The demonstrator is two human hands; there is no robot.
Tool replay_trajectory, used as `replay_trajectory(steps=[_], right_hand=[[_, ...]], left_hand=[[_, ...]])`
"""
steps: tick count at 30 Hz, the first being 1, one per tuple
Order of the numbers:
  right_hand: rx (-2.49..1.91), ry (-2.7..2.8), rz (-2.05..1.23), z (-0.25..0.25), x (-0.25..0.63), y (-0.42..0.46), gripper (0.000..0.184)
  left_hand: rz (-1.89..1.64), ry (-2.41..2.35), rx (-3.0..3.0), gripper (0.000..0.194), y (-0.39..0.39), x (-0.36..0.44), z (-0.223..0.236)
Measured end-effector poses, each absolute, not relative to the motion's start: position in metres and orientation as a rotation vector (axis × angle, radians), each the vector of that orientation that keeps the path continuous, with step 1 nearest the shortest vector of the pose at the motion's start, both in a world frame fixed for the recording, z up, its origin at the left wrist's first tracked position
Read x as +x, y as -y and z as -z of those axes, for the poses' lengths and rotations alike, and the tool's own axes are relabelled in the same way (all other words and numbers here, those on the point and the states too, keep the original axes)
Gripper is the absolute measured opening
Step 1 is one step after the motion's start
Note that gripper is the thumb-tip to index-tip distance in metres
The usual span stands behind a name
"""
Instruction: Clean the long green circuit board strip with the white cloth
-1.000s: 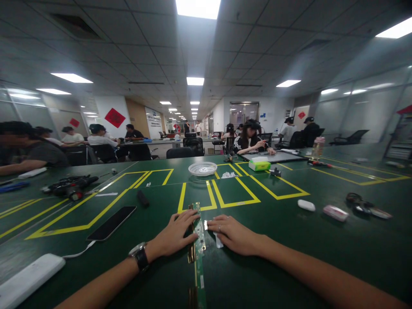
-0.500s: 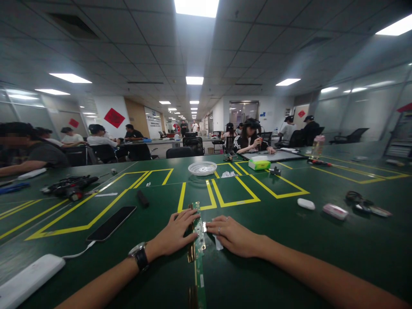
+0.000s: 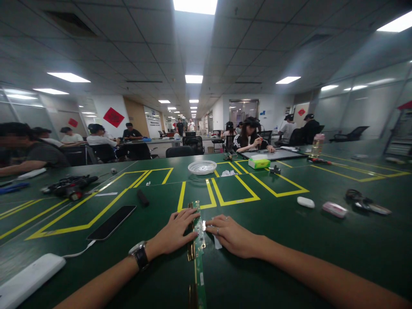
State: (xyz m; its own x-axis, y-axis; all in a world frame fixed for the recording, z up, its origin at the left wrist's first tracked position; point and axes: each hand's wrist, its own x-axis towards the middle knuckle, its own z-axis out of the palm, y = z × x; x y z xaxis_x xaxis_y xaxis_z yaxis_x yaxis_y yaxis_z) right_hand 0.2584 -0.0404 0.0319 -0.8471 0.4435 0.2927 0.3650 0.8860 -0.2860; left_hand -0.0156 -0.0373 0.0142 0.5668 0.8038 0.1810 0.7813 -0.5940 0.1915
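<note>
A long narrow green circuit board (image 3: 200,262) with copper-coloured flex strips (image 3: 191,252) along its left side runs lengthwise on the table in front of me. My left hand (image 3: 177,229) rests on its upper part, fingers stretched out and apart, fingertips and thumb touching the board. At the right edge, my right hand (image 3: 230,234) has its fingers pressed together, tips at a small shiny metal piece (image 3: 204,225) on the board. A piece of white tissue (image 3: 218,243) sticks out from under those fingers; the right thumb is mostly hidden.
To the left lie a phone (image 3: 112,223), a white power bank (image 3: 32,281) and a black stick-like item (image 3: 142,198). Beyond the board stands a white basket (image 3: 202,168). Rightward are a white case (image 3: 305,202), a pink case (image 3: 334,209) and a cable bundle (image 3: 363,201). A co-worker (image 3: 251,139) sits opposite.
Both hands stay at the same spots on the board. The right fingertips have shifted very slightly at the metal piece; the view has tilted a little.
</note>
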Motion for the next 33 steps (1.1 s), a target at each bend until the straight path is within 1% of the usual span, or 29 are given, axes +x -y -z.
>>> replay_trajectory(steps=[4,10,20,26,30,33], right_hand=[[-0.621,2.706,-0.301,-0.033,0.257,0.042,0.045],[-0.536,2.695,-0.333,-0.032,0.254,0.042,0.049],[-0.41,2.741,-0.555,-0.046,0.255,0.034,0.049],[-0.362,2.709,-0.569,-0.04,0.254,0.026,0.049],[-0.346,2.672,-0.667,-0.041,0.255,0.018,0.054],[-0.404,2.646,-0.578,-0.045,0.25,0.017,0.052]], left_hand=[[-0.385,-1.361,2.7,0.057,0.037,-0.017,-0.014],[-0.38,-1.332,2.712,0.056,0.038,-0.016,-0.015],[-0.299,-1.308,2.688,0.055,0.04,-0.017,-0.021],[-0.366,-1.314,2.682,0.056,0.038,-0.017,-0.016],[-0.39,-1.298,2.659,0.055,0.039,-0.016,-0.016],[-0.41,-1.219,2.648,0.057,0.043,-0.015,-0.021]])
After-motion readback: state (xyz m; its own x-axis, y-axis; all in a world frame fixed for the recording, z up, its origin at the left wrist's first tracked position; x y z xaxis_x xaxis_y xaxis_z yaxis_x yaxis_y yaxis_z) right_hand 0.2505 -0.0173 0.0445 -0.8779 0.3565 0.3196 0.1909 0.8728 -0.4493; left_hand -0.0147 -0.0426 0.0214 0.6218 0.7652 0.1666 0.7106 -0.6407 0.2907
